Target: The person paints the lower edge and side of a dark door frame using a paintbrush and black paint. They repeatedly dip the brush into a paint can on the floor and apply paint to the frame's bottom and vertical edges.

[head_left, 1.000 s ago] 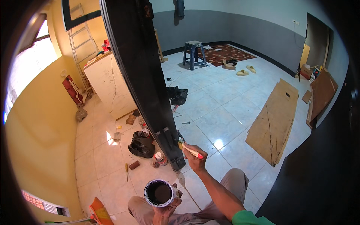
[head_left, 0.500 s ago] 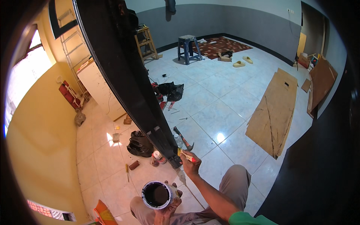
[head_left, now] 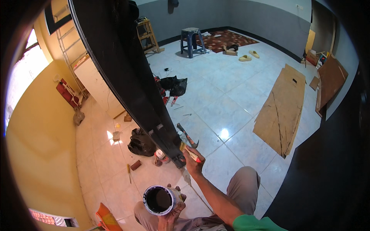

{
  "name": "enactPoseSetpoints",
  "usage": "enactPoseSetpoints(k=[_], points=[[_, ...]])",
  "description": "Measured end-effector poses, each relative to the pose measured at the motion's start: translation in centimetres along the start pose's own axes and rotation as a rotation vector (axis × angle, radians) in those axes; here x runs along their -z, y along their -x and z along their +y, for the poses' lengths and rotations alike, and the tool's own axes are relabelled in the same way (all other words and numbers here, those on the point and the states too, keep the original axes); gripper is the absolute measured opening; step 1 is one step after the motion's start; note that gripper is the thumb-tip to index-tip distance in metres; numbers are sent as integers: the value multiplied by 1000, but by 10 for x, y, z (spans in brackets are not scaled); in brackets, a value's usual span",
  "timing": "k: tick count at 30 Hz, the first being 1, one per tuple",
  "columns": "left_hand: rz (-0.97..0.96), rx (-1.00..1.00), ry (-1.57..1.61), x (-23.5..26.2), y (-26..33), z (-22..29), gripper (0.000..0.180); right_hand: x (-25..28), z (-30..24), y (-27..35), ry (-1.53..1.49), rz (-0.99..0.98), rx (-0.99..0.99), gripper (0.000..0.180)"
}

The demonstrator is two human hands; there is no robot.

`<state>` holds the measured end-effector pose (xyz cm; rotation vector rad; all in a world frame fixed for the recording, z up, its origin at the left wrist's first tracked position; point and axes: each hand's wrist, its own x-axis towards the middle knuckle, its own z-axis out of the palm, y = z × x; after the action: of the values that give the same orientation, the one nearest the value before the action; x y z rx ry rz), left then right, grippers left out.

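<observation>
Low on the left, an orange package (head_left: pixel 106 219) lies on the floor. The left hand (head_left: pixel 169 217) has its fingers curled around an open can of dark paint (head_left: pixel 158 200), held from below near the knee. If the can tips, paint could spill on the pale tiles. The right hand (head_left: pixel 194 161) pinches a small brush (head_left: pixel 189 152) against the bottom of the black door (head_left: pixel 127 73). Drips could fall there. Cardboard boxes (head_left: pixel 314 57) sit far right.
</observation>
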<state>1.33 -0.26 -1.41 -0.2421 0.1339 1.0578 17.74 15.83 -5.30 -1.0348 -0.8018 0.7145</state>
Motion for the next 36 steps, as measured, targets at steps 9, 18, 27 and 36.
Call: enactPoseSetpoints(k=[9, 18, 27, 36], points=[[-21, -17, -9, 13, 5, 17, 62, -58, -134, -69, -139, -158, 557, 26], [1, 47, 0, 43, -9, 22, 61, 30, 7, -3, 90, -173, 275, 27], [-36, 175, 15, 89, -59, 5, 61, 103, -78, 7, 542, -352, 343, 22], [32, 260, -98, 147, -124, -37, 82, 138, -84, -64, 741, -1026, 249, 27]])
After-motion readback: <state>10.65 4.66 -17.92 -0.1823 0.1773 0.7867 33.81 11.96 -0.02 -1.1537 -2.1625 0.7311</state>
